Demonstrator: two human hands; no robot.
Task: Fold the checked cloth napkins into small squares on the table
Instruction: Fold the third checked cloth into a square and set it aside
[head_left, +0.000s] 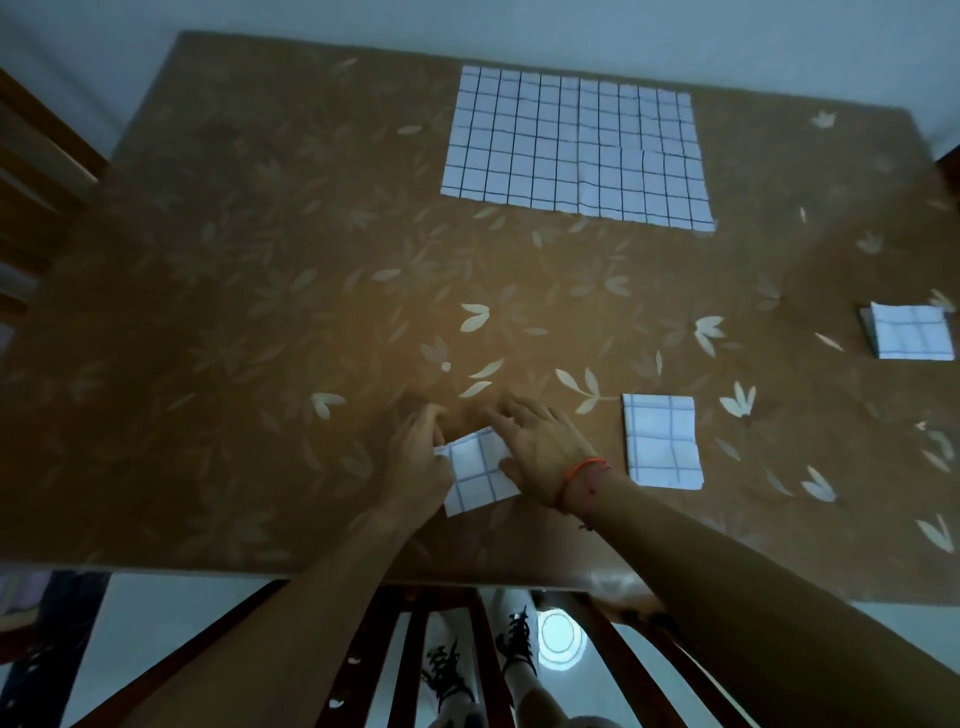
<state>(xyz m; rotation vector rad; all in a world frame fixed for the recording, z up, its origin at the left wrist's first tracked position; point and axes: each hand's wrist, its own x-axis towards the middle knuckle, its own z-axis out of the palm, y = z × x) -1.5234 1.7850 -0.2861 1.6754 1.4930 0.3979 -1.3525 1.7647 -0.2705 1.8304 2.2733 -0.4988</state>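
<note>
Both hands sit on one small, nearly folded white cloth napkin with blue checks, seen from the head camera near the front edge of the counter, which is covered in a brown leaf-patterned cloth. Left hand lies along the napkin's left edge with its fingers curled, seemingly pinching that edge. Right hand, with an orange thread bracelet at the wrist, lies over the napkin's right and upper part, fingers fairly straight and spread, pressing down.

Just to the right lies a finished folded checked square, flat and apart from the hands. Another folded checked square sits at the far right edge. A large unfolded checked napkin is spread flat at the far side, well apart from the rest.

This looks like the last fold of the current napkin being flattened and squared. Next, I judge, the edges need aligning and the square setting beside the finished ones; then comes a long reach for the spread napkin.
</note>
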